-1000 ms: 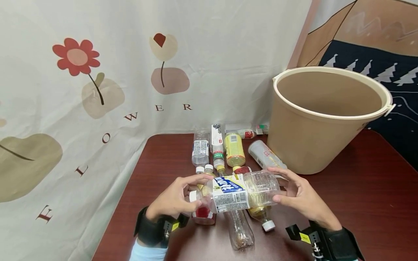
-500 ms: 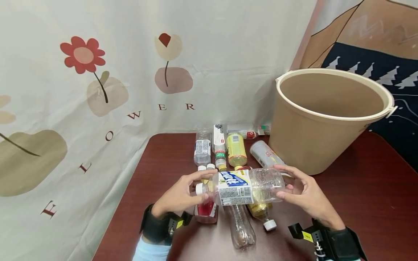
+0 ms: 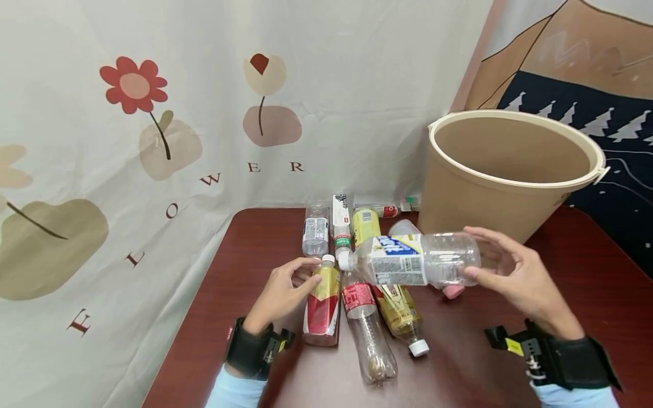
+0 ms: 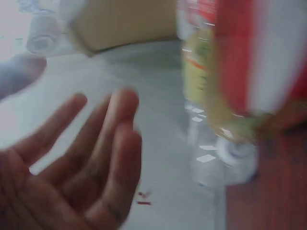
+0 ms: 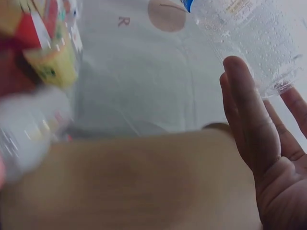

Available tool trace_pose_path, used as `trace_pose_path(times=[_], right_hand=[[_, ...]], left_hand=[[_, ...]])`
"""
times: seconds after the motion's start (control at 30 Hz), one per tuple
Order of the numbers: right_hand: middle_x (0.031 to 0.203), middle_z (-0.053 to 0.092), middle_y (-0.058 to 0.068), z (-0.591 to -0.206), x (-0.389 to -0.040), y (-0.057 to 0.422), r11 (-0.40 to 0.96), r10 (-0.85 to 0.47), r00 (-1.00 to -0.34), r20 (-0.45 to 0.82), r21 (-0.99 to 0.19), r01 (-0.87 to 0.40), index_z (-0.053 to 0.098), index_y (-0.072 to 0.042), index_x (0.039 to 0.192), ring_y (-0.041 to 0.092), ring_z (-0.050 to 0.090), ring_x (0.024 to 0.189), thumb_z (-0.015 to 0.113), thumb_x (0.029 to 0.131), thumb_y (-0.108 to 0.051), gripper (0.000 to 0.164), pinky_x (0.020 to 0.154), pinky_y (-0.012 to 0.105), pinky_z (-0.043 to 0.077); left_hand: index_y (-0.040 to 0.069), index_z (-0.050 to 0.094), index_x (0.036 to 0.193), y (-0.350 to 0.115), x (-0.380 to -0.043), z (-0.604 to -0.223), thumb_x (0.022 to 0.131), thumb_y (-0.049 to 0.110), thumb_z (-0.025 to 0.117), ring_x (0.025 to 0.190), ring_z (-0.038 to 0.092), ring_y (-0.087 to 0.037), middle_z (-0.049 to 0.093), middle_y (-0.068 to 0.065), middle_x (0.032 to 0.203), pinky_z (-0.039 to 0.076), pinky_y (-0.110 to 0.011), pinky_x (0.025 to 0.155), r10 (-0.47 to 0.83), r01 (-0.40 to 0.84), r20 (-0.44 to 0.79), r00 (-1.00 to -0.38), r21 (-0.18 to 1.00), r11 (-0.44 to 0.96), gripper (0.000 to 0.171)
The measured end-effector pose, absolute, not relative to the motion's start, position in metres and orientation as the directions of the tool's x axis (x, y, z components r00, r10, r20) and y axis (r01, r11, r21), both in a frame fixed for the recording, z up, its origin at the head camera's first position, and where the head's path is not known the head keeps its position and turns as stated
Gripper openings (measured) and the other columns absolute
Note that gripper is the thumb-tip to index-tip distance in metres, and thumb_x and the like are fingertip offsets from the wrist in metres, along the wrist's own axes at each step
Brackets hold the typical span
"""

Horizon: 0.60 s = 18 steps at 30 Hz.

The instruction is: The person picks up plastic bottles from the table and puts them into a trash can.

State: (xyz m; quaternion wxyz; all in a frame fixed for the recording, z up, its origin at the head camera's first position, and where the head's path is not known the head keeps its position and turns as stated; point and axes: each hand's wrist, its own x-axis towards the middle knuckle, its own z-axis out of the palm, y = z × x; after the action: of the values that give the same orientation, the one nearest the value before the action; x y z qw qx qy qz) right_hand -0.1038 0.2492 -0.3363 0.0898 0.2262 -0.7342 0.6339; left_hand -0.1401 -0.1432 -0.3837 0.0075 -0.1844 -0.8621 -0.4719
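Note:
By its base end, my right hand (image 3: 525, 277) pinches a clear plastic bottle (image 3: 449, 258) with a white, blue and yellow label. The bottle lies level above the table, its white cap to the left. In the right wrist view the thumb and fingers sit round the bottle's base (image 5: 261, 43). My left hand (image 3: 283, 292) holds nothing, its fingers loosely bent, also plain in the left wrist view. It hovers beside a bottle with a red and yellow label (image 3: 322, 306); whether it touches that one, I cannot tell.
Several more bottles lie on the brown table: a clear red-labelled one (image 3: 369, 334), a yellow-labelled one with a white cap (image 3: 400, 311), a clear one (image 3: 315, 232) behind. A large beige bucket (image 3: 479, 209) stands at the back right, against a curtain (image 3: 357, 85).
My left hand has let go of the cap end of the clear bottle. The right hand has carried that bottle rightward and slightly up, uncovering the bottles beneath.

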Motion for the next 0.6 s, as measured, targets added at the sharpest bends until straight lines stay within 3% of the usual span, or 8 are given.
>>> trace_pose_path(times=[0.17, 0.3, 0.47, 0.6], right_hand=[[0.122, 0.066, -0.007, -0.303, -0.108, 0.271, 0.274, -0.148, -0.894, 0.423, -0.851, -0.448, 0.049, 0.004, 0.138, 0.001, 0.069, 0.096, 0.066, 0.079, 0.020, 0.064, 0.072, 0.013, 0.053], [0.117, 0.065, -0.013, -0.272, -0.114, 0.291, 0.478, -0.051, -0.902, 0.429, -0.782, -0.399, 0.053, -0.006, 0.139, -0.005, 0.066, 0.090, 0.069, 0.081, 0.013, 0.063, 0.066, 0.009, 0.050], [0.115, 0.064, -0.014, -0.234, -0.133, 0.312, 0.402, 0.034, -0.863, 0.505, -0.797, -0.451, 0.059, -0.010, 0.135, -0.004, 0.063, 0.095, 0.066, 0.082, 0.015, 0.059, 0.065, 0.006, 0.049], [0.110, 0.065, -0.012, -0.204, -0.156, 0.327, 0.323, 0.065, -0.823, 0.564, -0.792, -0.518, 0.063, -0.011, 0.130, -0.004, 0.064, 0.087, 0.064, 0.082, 0.016, 0.055, 0.061, 0.006, 0.050]], left_hand=[[0.003, 0.069, 0.110, -0.144, -0.148, -0.397, 0.090, 0.016, 0.069, 0.088, 0.069, -0.023, 0.070, -0.012, 0.099, 0.056, -0.037, 0.080, 0.189, 0.259, 0.180, -0.965, 0.732, 0.630, 0.024], [0.003, 0.068, 0.111, -0.145, -0.148, -0.404, 0.090, 0.021, 0.069, 0.092, 0.068, -0.029, 0.067, -0.015, 0.102, 0.054, -0.045, 0.082, 0.146, 0.181, 0.110, -0.983, 0.682, 0.708, 0.028], [0.003, 0.065, 0.116, -0.142, -0.146, -0.411, 0.089, 0.023, 0.071, 0.095, 0.065, -0.029, 0.065, -0.016, 0.106, 0.054, -0.044, 0.079, 0.116, 0.107, 0.030, -0.993, 0.661, 0.742, 0.034], [0.002, 0.064, 0.117, -0.139, -0.150, -0.412, 0.089, 0.024, 0.071, 0.095, 0.063, -0.029, 0.064, -0.016, 0.103, 0.053, -0.043, 0.077, 0.094, 0.092, 0.032, -0.995, 0.650, 0.755, 0.037]])
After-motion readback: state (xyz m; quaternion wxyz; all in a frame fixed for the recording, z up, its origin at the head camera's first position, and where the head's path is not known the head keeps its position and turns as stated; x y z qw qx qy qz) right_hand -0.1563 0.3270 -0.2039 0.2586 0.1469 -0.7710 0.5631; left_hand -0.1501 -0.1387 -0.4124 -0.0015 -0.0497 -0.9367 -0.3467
